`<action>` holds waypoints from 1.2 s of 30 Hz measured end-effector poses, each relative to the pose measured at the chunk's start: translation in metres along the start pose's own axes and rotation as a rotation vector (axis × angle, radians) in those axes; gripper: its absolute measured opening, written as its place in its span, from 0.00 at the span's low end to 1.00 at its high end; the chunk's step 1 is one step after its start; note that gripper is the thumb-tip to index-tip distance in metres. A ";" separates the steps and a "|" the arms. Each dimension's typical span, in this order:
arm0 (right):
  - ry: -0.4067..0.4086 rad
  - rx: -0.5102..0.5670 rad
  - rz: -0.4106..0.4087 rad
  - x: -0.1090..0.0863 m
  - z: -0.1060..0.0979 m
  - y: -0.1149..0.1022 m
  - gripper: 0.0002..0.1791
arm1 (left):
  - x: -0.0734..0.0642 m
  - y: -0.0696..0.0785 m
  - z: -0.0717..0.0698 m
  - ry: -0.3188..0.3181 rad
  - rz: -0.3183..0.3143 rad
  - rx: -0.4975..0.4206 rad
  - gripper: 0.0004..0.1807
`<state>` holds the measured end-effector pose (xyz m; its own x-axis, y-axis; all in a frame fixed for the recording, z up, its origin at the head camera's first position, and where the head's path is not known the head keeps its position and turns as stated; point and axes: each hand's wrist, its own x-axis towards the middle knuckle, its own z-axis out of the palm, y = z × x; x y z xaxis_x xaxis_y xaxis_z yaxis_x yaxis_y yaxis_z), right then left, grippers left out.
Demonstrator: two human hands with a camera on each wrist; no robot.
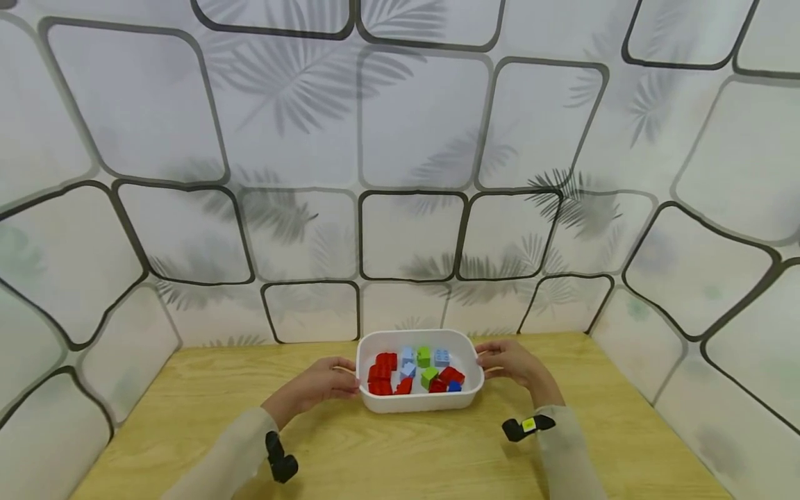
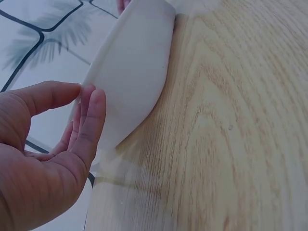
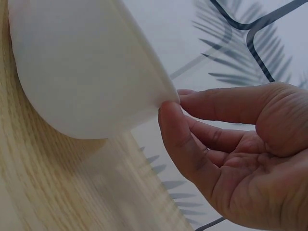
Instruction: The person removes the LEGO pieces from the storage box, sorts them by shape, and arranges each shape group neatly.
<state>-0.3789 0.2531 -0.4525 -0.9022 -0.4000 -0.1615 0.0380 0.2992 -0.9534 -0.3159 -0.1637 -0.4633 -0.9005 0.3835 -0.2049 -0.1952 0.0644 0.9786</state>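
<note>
A white plastic bin [image 1: 420, 403] sits toward the back of the wooden table, with building blocks inside. At its left end my left hand [image 1: 321, 383] pinches the rim between thumb and fingers; the left wrist view shows the fingertips on the bin's outer wall [image 2: 132, 57]. My right hand [image 1: 511, 362] pinches the opposite end, thumb and forefinger meeting at the rim [image 3: 169, 89] in the right wrist view. Red blocks [image 1: 380, 376] fill the bin's left part. Light blue blocks [image 1: 442, 357], green blocks [image 1: 429, 377] and a dark blue block [image 1: 455, 386] lie among more red ones.
The light wooden tabletop [image 1: 375, 458] spreads in front of the bin and to both sides. A pale cloth backdrop [image 1: 412, 236] with dark outlines and leaf prints stands behind the table and along its sides. Each sleeve carries a small black wrist camera [image 1: 282, 462].
</note>
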 end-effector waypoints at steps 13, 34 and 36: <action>0.035 -0.011 0.005 -0.001 0.001 -0.001 0.26 | -0.003 0.007 0.004 0.042 0.001 0.127 0.24; 0.055 -0.009 -0.002 -0.003 0.006 0.001 0.25 | 0.011 0.041 0.017 0.224 0.416 0.994 0.18; 0.055 -0.004 -0.001 -0.003 0.006 0.000 0.25 | 0.013 0.043 0.019 0.210 0.438 1.076 0.17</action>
<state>-0.3735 0.2488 -0.4534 -0.9245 -0.3518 -0.1466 0.0359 0.3025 -0.9525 -0.3288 -0.1385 -0.4241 -0.8749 0.4139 0.2516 0.4843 0.7467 0.4559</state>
